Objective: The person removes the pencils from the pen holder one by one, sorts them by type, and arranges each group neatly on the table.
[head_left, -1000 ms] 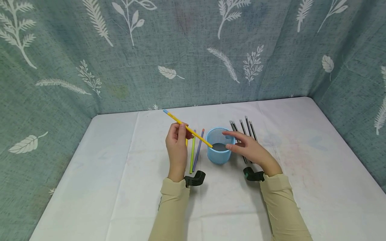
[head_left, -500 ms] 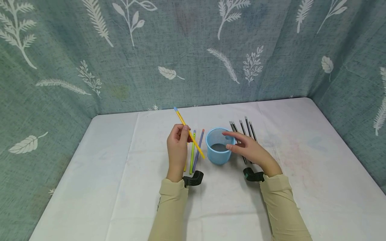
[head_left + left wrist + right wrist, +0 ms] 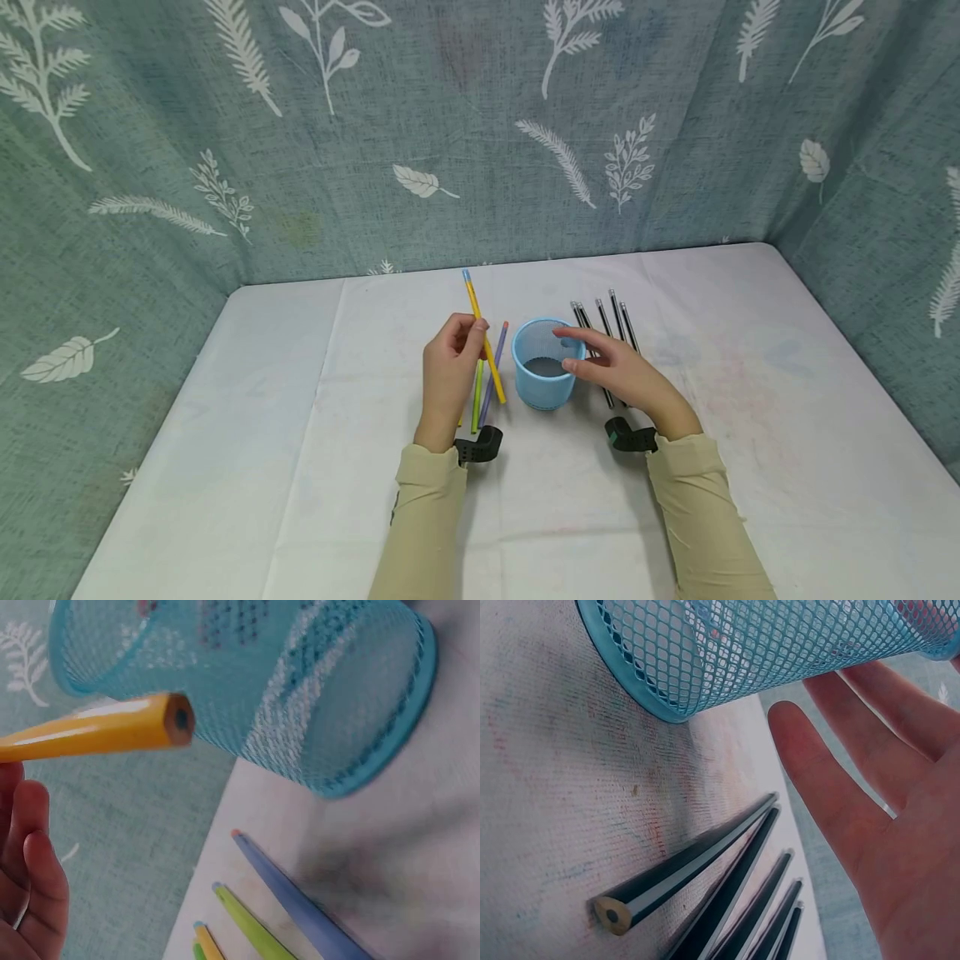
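My left hand (image 3: 448, 367) pinches a yellow pencil (image 3: 491, 367) with a pale blue end. The pencil is raised and slanted, its unsharpened lower end (image 3: 178, 720) left of a light-blue mesh pencil cup (image 3: 543, 390). My right hand (image 3: 626, 371) holds the upright cup at its right side, thumb and index finger over the rim; the other fingers (image 3: 810, 754) stretch along the outside. From the head view, the cup bottom shows dark with no pencil in it. Beneath my left hand lie a purple pencil (image 3: 495, 354), a green pencil (image 3: 477, 400) and another yellow one (image 3: 210, 943).
Several black pencils (image 3: 632, 325) with silvery ends lie right of the cup, partly behind my right hand. A white cloth (image 3: 187, 433) covers the table. Grey-green leaf-patterned curtains (image 3: 480, 150) stand behind it and at both sides.
The yellow pencil in my left hand has turned steeper, and its lower end has swung from over the cup's rim to the cup's left. My right hand and the cup have stayed still.
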A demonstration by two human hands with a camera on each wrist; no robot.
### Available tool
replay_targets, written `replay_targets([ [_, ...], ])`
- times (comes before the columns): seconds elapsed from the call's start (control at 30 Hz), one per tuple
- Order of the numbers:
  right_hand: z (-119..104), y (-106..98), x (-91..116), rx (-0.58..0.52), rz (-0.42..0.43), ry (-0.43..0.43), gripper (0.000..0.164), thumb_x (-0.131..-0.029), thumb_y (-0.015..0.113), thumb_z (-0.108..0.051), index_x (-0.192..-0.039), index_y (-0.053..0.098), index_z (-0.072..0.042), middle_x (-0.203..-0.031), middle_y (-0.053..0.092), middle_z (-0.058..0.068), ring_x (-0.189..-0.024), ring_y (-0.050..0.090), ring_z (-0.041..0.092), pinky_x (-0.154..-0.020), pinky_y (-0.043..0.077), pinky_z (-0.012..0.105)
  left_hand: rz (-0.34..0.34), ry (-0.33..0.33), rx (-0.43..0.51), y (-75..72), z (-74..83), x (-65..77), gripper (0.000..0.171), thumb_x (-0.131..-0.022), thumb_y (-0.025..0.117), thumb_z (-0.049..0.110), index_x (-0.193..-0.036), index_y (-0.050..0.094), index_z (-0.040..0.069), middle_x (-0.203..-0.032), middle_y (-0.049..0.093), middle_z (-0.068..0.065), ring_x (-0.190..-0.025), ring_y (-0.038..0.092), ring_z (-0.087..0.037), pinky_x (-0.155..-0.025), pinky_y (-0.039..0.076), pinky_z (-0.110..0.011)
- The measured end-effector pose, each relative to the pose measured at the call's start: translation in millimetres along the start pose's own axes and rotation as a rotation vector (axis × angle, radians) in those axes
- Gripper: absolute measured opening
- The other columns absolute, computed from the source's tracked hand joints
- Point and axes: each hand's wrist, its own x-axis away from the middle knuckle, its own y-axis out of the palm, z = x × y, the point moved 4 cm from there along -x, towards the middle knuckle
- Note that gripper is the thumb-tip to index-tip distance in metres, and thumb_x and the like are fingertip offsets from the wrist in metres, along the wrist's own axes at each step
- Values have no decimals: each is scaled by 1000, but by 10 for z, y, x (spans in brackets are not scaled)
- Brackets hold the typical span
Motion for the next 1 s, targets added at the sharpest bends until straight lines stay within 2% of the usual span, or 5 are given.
replay_targets([
  [0.13,-44,-2,2,-11,-1,5,47,-87,57,-34,-132,42,-28,-139,33,-3,-126,32,24,-93,36,45,-9,7,-57,23,-24,1,30,-88,51,44,-92,61,16,-75,58,3,-62,55,-12,-59,48,-29],
  [0.37,-295,-4,67,-9,-6,18,48,-89,55,-26,-134,41,-16,-140,33,5,-127,31,29,-94,35,45,-11,-6,-60,31,-40,7,28,-88,52,42,-92,61,16,-76,59,2,-62,56,-12,-59,48,-28],
  [0.67,-309,-2,79,-16,-2,31,48,-89,56,-26,-134,41,-16,-140,33,5,-126,32,29,-93,36,45,-59,-47,-132,77,-85,14,25,-87,53,41,-90,63,18,-71,60,2,-59,55,-11,-55,46,-29],
  [1.0,-311,-2,79,-18,2,28,47,-89,55,-24,-133,41,-16,-139,34,6,-126,32,27,-94,35,46,-119,-90,-284,136,-151,23,19,-86,55,37,-89,63,21,-75,58,7,-63,51,-11,-53,43,-28],
])
